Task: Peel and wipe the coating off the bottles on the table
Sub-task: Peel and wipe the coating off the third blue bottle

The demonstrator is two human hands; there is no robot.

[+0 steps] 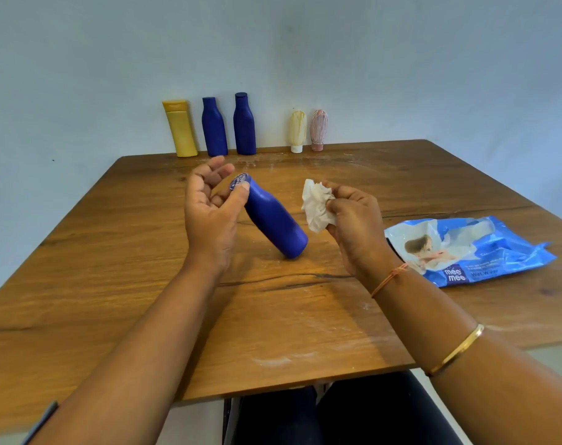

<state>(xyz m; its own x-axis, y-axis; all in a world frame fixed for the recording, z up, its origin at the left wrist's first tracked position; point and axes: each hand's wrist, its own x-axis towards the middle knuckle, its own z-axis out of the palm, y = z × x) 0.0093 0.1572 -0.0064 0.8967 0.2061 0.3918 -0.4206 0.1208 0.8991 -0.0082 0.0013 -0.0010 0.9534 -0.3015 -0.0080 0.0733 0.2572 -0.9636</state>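
Hands (210, 216) (353, 220) on blue bottle (273, 220), wipe (316, 203)

A single wide-angle camera is riding on the person's head, looking forward and down across a wooden bench (128, 300). It is viewing from close above the near edge, so both forearms are reaching in from the bottom corners. The left hand (209, 216) and right hand (356, 223) are sitting near the middle of the view. The bench's far edge and a pale wall (305, 53) are filling the upper part, farther off. The person's legs (353, 415) are showing directly below.
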